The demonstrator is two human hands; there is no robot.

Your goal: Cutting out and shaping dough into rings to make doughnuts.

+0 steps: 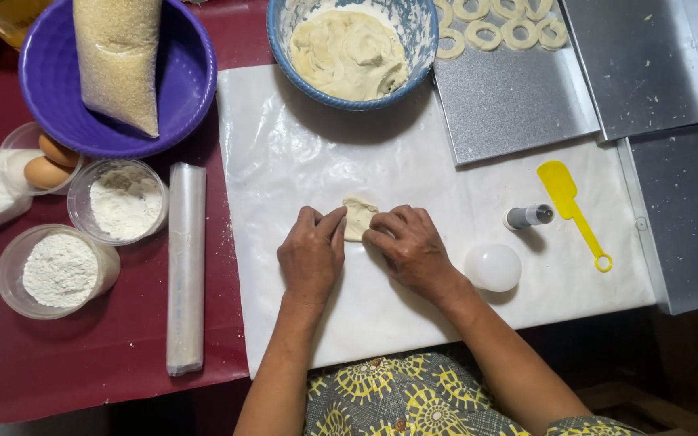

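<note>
A small pale lump of dough (358, 216) lies on a white plastic sheet (414, 153) in the middle of the view. My left hand (311, 253) presses its thumb and fingertips against the lump's left side. From the right, my right hand (408, 246) pinches the same lump with its fingers. Both hands rest palm-down on the sheet. Just beyond them stands a blue speckled bowl (418, 32) holding a large mass of dough (349, 53).
Metal trays (519, 105) at the upper right hold several dough rings (486, 34). A yellow spatula (572, 206), a small grey cap-shaped cutter (528, 216) and a white round lid (493, 267) lie right of my hands. At the left: a plastic roll (186, 266), flour cups (60, 270), eggs (48, 161), a purple bowl (42, 81) with a grain bag (119, 56).
</note>
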